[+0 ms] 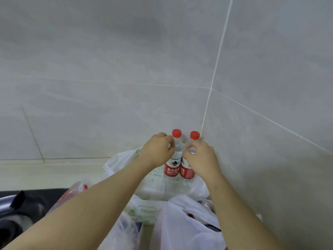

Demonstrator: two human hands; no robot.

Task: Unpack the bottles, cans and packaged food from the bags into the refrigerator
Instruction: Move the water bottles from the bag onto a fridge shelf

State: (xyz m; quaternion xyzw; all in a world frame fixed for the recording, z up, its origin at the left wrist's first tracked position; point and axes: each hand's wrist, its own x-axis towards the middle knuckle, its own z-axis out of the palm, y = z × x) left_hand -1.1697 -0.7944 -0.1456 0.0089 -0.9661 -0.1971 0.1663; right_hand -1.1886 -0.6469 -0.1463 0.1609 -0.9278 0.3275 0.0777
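Observation:
Two clear water bottles with red caps and red labels stand upright side by side in the tiled corner. My left hand (pixel 157 150) grips the upper part of the left bottle (pixel 172 168). My right hand (pixel 200 156) grips the shoulder of the right bottle (pixel 187 173). Both bottles rise out of a white plastic bag with green print (pixel 124 159). A second white plastic bag (pixel 182 221) lies nearer to me with dark items showing in its opening. The refrigerator is out of view.
Grey tiled walls (pixel 126 87) meet in a corner right behind the bottles. A red-and-clear plastic bag (pixel 75 192) lies to the left. A dark stove top with a metal pan (pixel 19 212) fills the lower left.

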